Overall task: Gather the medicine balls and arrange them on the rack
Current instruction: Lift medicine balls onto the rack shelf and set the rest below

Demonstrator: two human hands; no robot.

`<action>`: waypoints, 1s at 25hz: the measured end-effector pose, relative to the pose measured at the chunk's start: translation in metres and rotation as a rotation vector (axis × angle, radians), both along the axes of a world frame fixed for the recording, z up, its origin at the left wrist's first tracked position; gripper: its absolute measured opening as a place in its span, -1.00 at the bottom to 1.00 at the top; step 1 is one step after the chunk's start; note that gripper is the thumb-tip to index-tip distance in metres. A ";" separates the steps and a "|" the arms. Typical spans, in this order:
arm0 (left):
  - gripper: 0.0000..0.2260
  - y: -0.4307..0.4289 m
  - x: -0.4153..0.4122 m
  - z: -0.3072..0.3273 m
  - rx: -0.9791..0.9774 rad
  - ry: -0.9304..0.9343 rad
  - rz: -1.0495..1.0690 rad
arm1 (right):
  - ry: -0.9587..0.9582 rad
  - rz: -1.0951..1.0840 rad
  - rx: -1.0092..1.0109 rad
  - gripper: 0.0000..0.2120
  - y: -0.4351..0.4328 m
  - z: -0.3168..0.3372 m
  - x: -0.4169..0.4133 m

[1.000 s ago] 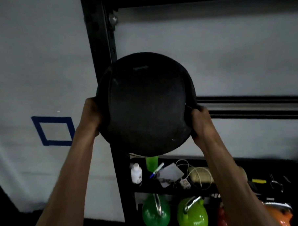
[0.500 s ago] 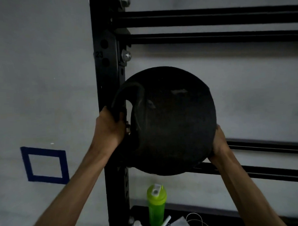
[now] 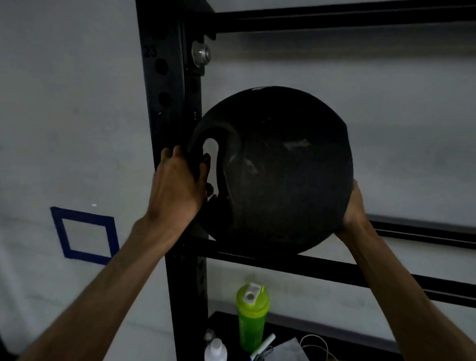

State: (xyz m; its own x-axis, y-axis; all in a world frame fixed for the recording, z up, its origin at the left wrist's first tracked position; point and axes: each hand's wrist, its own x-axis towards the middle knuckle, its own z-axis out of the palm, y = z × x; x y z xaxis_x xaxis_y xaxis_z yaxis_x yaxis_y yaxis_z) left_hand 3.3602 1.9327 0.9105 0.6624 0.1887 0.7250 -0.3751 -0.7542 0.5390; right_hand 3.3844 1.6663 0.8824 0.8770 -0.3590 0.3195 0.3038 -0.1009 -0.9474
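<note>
medicine ball [image 3: 280, 173] at rack rail [image 3: 330, 267] | left grip [image 3: 177, 188] holds handle [image 3: 196, 149] | right grip [image 3: 352, 210] beneath (fingers hidden)

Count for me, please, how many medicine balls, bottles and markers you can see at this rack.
Black medicine ball: 1
Bottles: 2 (green shaker bottle, white bottle)
White marker: 1
Total: 4

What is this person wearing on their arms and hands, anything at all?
Nothing that shows. The left hand and right hand have no gloves, and both forearms are bare down to the picture's edge: no sleeves, watch or wristband in view.
</note>
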 end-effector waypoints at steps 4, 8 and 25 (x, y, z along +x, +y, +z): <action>-0.81 0.010 0.012 -0.004 0.132 0.004 0.089 | 0.019 0.082 0.050 -0.70 -0.001 0.002 0.014; -0.72 0.013 0.018 -0.006 0.198 0.032 0.143 | 0.061 0.088 0.017 -0.70 -0.001 0.001 0.027; -0.57 -0.004 -0.003 -0.009 0.073 0.250 0.170 | 0.094 0.001 -0.246 -0.73 -0.008 -0.006 0.006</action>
